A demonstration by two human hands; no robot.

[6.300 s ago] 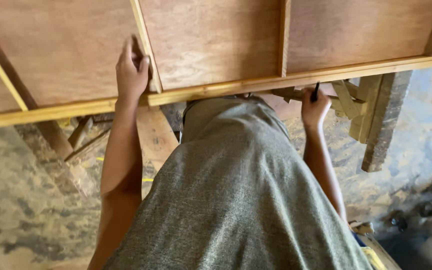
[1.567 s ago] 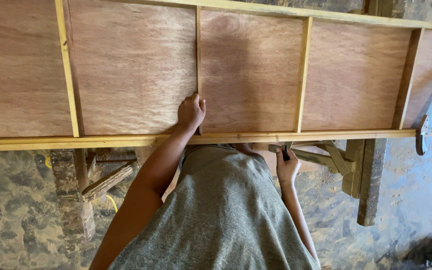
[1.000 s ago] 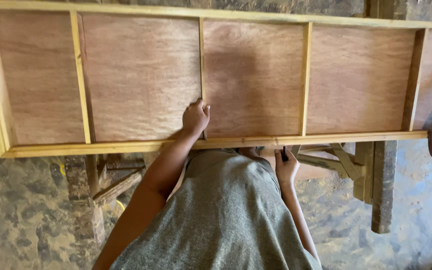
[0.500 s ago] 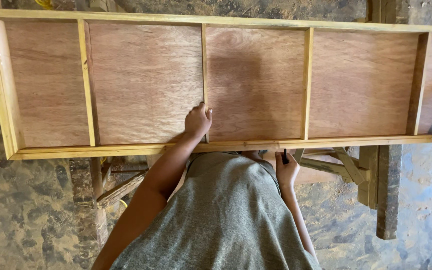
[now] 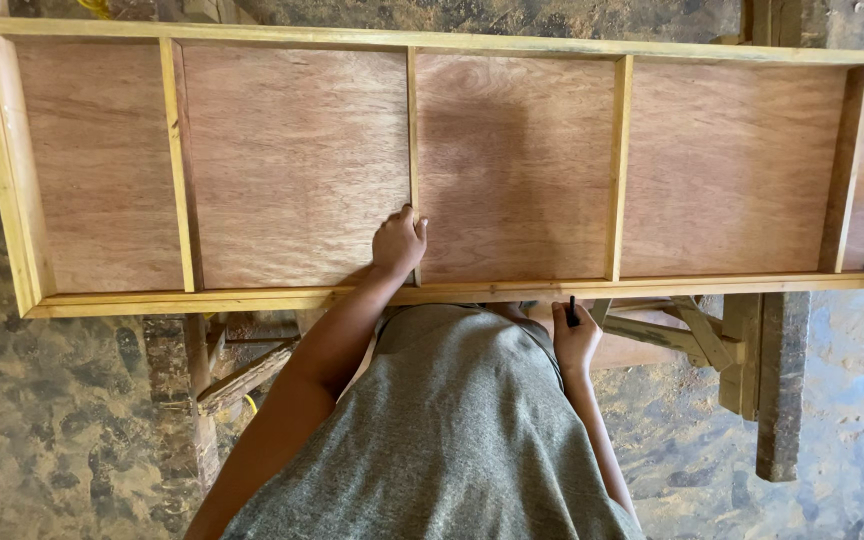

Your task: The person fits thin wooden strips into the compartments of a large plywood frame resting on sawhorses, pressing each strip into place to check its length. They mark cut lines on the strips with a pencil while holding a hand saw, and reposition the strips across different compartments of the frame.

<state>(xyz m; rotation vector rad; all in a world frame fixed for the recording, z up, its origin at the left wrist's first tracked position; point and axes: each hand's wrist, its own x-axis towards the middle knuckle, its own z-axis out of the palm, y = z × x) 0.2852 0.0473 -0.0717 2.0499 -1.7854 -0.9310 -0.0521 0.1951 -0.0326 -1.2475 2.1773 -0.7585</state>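
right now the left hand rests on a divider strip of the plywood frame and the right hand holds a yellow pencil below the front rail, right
Not quite: in the head view the right hand holds a dark, black-looking marking tool, not yellow. The left hand does rest on the divider strip of the plywood frame.

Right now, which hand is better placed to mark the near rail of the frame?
Right, probably. The right hand grips a dark pencil-like tool with its tip up against the near rail. The left hand holds no tool and rests on the middle divider inside the frame.
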